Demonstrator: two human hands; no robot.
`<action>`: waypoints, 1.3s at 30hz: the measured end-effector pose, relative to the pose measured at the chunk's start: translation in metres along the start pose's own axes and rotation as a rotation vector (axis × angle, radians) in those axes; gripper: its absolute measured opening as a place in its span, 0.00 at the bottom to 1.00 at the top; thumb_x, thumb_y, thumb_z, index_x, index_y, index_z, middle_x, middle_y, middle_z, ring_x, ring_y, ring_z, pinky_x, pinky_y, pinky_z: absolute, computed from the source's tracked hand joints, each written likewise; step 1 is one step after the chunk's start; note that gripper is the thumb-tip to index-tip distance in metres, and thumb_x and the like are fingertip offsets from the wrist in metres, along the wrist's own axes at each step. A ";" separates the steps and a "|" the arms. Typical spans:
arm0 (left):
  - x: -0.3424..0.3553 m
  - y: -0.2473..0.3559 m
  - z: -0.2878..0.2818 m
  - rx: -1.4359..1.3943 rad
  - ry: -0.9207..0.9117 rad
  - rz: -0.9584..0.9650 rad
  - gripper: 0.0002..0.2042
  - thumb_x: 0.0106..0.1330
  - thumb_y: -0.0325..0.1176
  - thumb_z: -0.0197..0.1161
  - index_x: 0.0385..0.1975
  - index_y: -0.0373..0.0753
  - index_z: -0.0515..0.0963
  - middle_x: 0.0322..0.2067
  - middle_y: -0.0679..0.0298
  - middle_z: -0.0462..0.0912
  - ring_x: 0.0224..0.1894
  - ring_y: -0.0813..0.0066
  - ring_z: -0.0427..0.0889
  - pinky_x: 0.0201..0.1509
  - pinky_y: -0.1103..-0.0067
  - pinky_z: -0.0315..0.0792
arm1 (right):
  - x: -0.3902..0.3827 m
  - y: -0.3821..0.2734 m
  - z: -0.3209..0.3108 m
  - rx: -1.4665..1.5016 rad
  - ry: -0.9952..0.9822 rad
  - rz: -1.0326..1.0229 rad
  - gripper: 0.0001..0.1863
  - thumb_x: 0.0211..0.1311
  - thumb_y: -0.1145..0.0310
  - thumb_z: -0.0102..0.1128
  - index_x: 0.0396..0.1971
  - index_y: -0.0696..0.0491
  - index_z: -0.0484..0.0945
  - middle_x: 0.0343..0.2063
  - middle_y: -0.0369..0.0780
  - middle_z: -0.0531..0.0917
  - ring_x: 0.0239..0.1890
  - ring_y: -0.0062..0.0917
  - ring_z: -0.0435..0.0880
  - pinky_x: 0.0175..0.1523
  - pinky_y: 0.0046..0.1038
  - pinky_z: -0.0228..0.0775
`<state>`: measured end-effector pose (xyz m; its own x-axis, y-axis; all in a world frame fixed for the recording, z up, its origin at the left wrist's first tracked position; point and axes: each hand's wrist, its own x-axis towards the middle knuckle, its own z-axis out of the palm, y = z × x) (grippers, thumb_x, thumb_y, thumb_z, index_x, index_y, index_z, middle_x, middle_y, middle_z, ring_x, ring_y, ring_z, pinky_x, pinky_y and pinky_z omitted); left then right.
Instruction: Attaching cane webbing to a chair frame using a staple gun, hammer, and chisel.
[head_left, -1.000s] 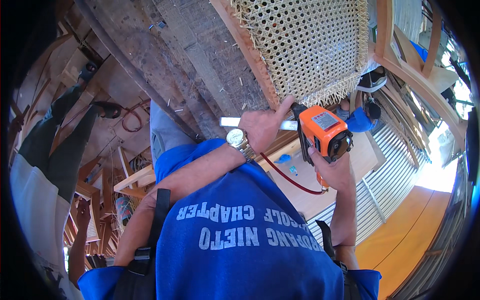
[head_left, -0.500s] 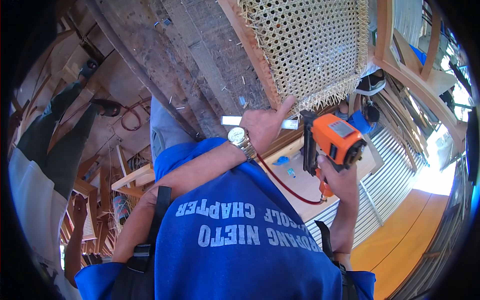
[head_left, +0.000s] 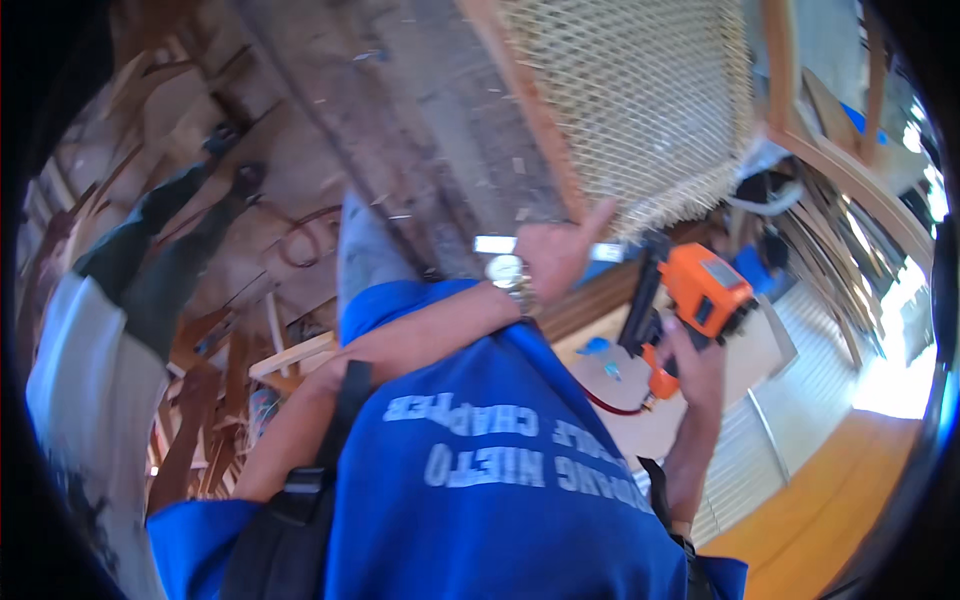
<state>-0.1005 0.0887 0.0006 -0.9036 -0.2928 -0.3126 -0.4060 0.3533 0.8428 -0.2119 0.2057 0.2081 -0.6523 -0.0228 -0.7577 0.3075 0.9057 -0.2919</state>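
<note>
At the near end of a woven cane panel [head_left: 650, 110] in a wooden frame [head_left: 543, 130], my left hand [head_left: 556, 252], wearing a metal watch, grips a white flat strip [head_left: 492, 244], thumb stretched toward the frame's corner. The strip sticks out either side of the hand. My right hand [head_left: 688, 362] is closed round the handle of an orange and black nail gun [head_left: 708, 295], whose dark nose is beside the cane fringe. A red hose [head_left: 610, 405] runs from the gun's handle. The picture is blurred by motion.
The panel lies on a worn plank surface [head_left: 400, 100]. At left stands a co-worker [head_left: 150, 260] in dark trousers among wood pieces and a hose on the floor. Chair frames [head_left: 860, 190] and stacked strips stand at right. A pale board [head_left: 620, 390] and corrugated sheet [head_left: 760, 460] lie below.
The nail gun has moved right and down, away from the left thumb at the frame's corner. The whole view has shifted, so the scene sits farther right and is blurred.
</note>
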 end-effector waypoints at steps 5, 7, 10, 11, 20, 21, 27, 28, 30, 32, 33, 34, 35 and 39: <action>0.002 0.004 0.000 -0.023 -0.012 0.018 0.32 0.67 0.32 0.55 0.72 0.55 0.58 0.17 0.61 0.80 0.18 0.59 0.83 0.18 0.63 0.71 | -0.011 0.028 -0.003 0.193 0.024 0.004 0.16 0.69 0.66 0.59 0.52 0.57 0.73 0.18 0.32 0.71 0.18 0.17 0.73 0.26 0.22 0.70; 0.009 0.012 -0.012 -0.090 -0.160 -0.019 0.31 0.67 0.34 0.55 0.72 0.54 0.59 0.18 0.62 0.82 0.20 0.60 0.84 0.20 0.65 0.73 | -0.018 0.022 0.003 0.311 0.022 -0.042 0.16 0.70 0.69 0.58 0.54 0.58 0.73 0.18 0.33 0.72 0.19 0.17 0.72 0.27 0.23 0.69; 0.007 0.012 -0.009 -0.064 -0.138 -0.008 0.28 0.69 0.36 0.55 0.70 0.53 0.60 0.19 0.64 0.83 0.22 0.60 0.85 0.21 0.65 0.74 | -0.023 0.037 0.001 0.386 -0.009 -0.018 0.22 0.70 0.71 0.56 0.62 0.57 0.68 0.18 0.33 0.70 0.19 0.16 0.71 0.27 0.24 0.70; 0.007 0.011 -0.011 -0.053 -0.131 -0.008 0.28 0.69 0.36 0.55 0.70 0.53 0.60 0.19 0.64 0.83 0.22 0.60 0.85 0.21 0.65 0.74 | -0.025 0.040 0.003 0.393 -0.015 -0.026 0.22 0.70 0.71 0.56 0.62 0.57 0.68 0.18 0.33 0.70 0.19 0.16 0.71 0.27 0.24 0.70; 0.009 0.009 -0.005 -0.192 -0.101 -0.049 0.22 0.73 0.40 0.51 0.66 0.51 0.64 0.18 0.66 0.83 0.22 0.60 0.86 0.25 0.65 0.76 | -0.033 0.055 0.009 0.434 0.023 -0.055 0.21 0.70 0.71 0.57 0.60 0.57 0.69 0.17 0.33 0.69 0.18 0.18 0.72 0.26 0.24 0.70; 0.010 0.006 -0.004 -0.180 -0.093 -0.065 0.22 0.73 0.40 0.51 0.66 0.51 0.64 0.18 0.66 0.83 0.22 0.60 0.86 0.25 0.65 0.76 | -0.036 0.056 0.008 0.449 0.036 -0.066 0.21 0.70 0.71 0.57 0.60 0.57 0.70 0.17 0.34 0.69 0.18 0.18 0.72 0.26 0.24 0.70; 0.007 0.011 -0.017 -0.115 -0.120 -0.026 0.27 0.66 0.34 0.58 0.66 0.53 0.63 0.17 0.60 0.81 0.21 0.56 0.84 0.21 0.63 0.72 | -0.033 0.056 0.014 0.463 -0.009 -0.060 0.23 0.70 0.71 0.57 0.62 0.58 0.67 0.18 0.34 0.70 0.18 0.19 0.71 0.25 0.24 0.69; 0.006 0.009 -0.016 -0.117 -0.118 -0.027 0.27 0.66 0.34 0.58 0.66 0.53 0.63 0.17 0.60 0.81 0.21 0.56 0.84 0.21 0.63 0.72 | -0.033 0.055 0.015 0.472 -0.022 -0.054 0.23 0.70 0.71 0.57 0.62 0.59 0.66 0.18 0.34 0.70 0.18 0.19 0.71 0.25 0.24 0.69; 0.005 0.006 -0.014 -0.075 -0.063 -0.008 0.27 0.64 0.34 0.60 0.65 0.52 0.63 0.17 0.60 0.80 0.20 0.56 0.84 0.21 0.63 0.72 | -0.032 0.055 0.015 0.460 -0.029 -0.063 0.23 0.70 0.71 0.57 0.62 0.59 0.66 0.18 0.34 0.69 0.18 0.19 0.71 0.25 0.24 0.69; 0.004 0.007 -0.013 -0.059 -0.067 -0.020 0.28 0.64 0.35 0.60 0.65 0.52 0.64 0.17 0.60 0.80 0.20 0.56 0.84 0.21 0.63 0.72 | -0.031 0.057 0.015 0.453 -0.034 -0.069 0.23 0.70 0.71 0.57 0.62 0.60 0.66 0.18 0.35 0.69 0.18 0.19 0.71 0.25 0.24 0.69; 0.005 0.008 -0.011 -0.043 -0.074 -0.027 0.28 0.63 0.35 0.61 0.65 0.52 0.64 0.16 0.60 0.80 0.20 0.56 0.83 0.21 0.63 0.72 | -0.031 0.060 0.014 0.460 -0.028 -0.074 0.23 0.70 0.71 0.57 0.62 0.60 0.66 0.18 0.34 0.69 0.18 0.19 0.71 0.25 0.24 0.69; 0.005 0.009 -0.011 -0.041 -0.072 -0.025 0.28 0.63 0.35 0.61 0.65 0.52 0.64 0.16 0.60 0.80 0.20 0.56 0.83 0.21 0.63 0.72 | -0.032 0.060 0.013 0.466 -0.022 -0.083 0.23 0.70 0.71 0.56 0.62 0.60 0.66 0.18 0.34 0.69 0.18 0.19 0.71 0.25 0.24 0.69; 0.005 0.011 -0.010 -0.043 -0.053 -0.028 0.28 0.63 0.36 0.62 0.65 0.52 0.65 0.17 0.60 0.80 0.20 0.56 0.84 0.20 0.63 0.72 | -0.033 0.060 0.012 0.468 -0.022 -0.086 0.23 0.70 0.71 0.56 0.62 0.60 0.66 0.18 0.34 0.69 0.18 0.19 0.71 0.25 0.24 0.69; 0.006 0.020 0.009 -0.079 -0.008 0.046 0.29 0.63 0.39 0.63 0.66 0.53 0.65 0.17 0.60 0.81 0.20 0.58 0.84 0.19 0.63 0.72 | -0.044 0.073 0.001 0.485 0.015 -0.079 0.23 0.69 0.71 0.57 0.62 0.59 0.67 0.19 0.33 0.70 0.18 0.18 0.72 0.25 0.24 0.69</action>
<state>-0.1158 0.1021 0.0116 -0.9222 -0.2707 -0.2763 -0.3526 0.2943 0.8883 -0.1595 0.2723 0.2197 -0.6952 -0.0738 -0.7150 0.5418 0.5999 -0.5887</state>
